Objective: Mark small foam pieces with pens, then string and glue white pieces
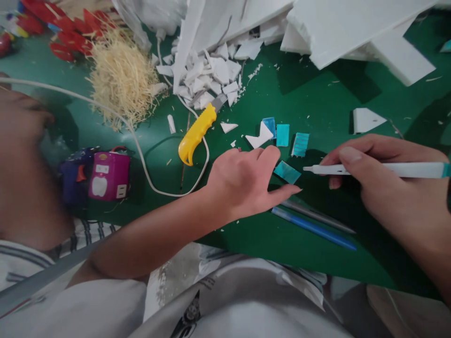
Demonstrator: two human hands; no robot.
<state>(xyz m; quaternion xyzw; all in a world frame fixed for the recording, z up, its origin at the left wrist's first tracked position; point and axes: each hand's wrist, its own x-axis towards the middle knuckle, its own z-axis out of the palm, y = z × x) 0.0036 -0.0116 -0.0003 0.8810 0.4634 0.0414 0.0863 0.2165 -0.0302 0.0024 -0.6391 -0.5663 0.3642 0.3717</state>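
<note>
My right hand (pixel 391 180) grips a white marker (pixel 408 169) with a teal end. The marker's tip points left, close to a small teal-painted foam piece (pixel 287 172). Over the table lies my left hand (pixel 243 176), thumb stretched out and fingers partly bent, with that piece at the gap between them. Whether the fingertips touch anything is hidden. Just beyond them are a white notched foam scrap (pixel 260 136), a blue piece (pixel 269 126), a turquoise piece (pixel 283 135) and a striped turquoise piece (pixel 300 144).
A yellow-handled cutter (pixel 198 134) lies beside a white cable (pixel 141 150) and foam scraps (pixel 211 77). Two pens, one blue (pixel 317 229), rest nearby. Straw (pixel 121 77), foam sheets (pixel 359 28), a magenta box (pixel 110 176) and another person's arm (pixel 28 173) surround the area.
</note>
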